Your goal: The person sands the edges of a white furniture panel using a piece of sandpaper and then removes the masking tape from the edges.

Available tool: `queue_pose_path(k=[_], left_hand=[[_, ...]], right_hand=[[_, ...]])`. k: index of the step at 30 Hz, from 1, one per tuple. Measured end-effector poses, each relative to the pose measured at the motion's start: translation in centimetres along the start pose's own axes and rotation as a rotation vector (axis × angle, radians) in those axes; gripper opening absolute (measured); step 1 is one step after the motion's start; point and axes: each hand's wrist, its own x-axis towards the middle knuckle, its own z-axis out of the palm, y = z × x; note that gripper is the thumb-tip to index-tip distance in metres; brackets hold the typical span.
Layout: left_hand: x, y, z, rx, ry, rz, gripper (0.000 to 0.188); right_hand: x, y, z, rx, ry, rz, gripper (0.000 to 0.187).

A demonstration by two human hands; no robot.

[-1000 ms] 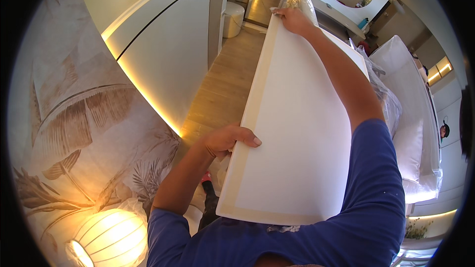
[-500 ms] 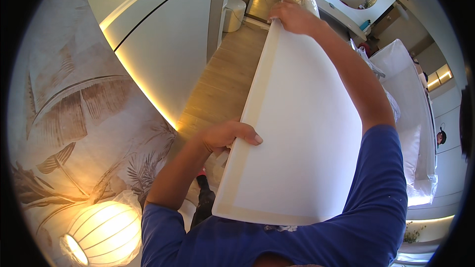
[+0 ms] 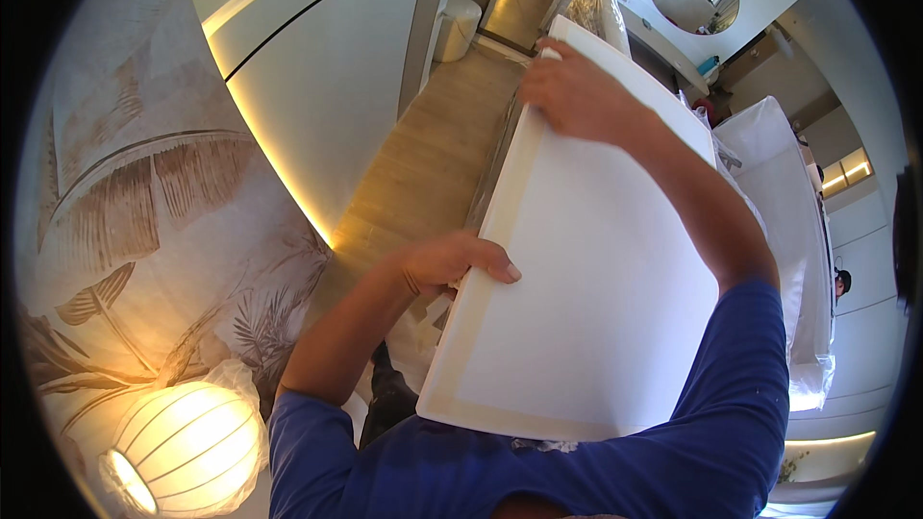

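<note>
Since the panel is broad, left hand pinches its left edge, likely for steadiness; right hand curls fingers over farther out, grip unclear.

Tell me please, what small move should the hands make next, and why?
Perhaps firm up the right hand on the white board, at the far part of its left edge. The hold there is partly hidden, so it may be loose, while the left hand clasps the same edge nearer the blue shirt, thumb on top.
</note>
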Motion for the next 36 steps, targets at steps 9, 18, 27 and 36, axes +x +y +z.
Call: queue_pose_path(k=[9, 18, 27, 36], left_hand=[[-0.2, 0.4, 0.1, 0.023, 0.001, -0.003, 0.047], [0.6, -0.4, -0.2, -0.005, 0.019, 0.068, 0.027], [0.9, -0.3, -0.2, 0.019, 0.024, 0.044, 0.026], [0.6, -0.3, -0.3, 0.006, 0.022, 0.031, 0.033]], right_hand=[[1.1, 9.3, 4.1, -0.095, 0.038, 0.231, 0.030], [2.9, 19.6, 9.9, -0.166, -0.044, 0.562, 0.037], [1.0, 18.8, 10.5, -0.140, 0.090, 0.345, 0.034], [-1.2, 0.6, 1.4, -0.001, 0.157, -0.015, 0.023]])
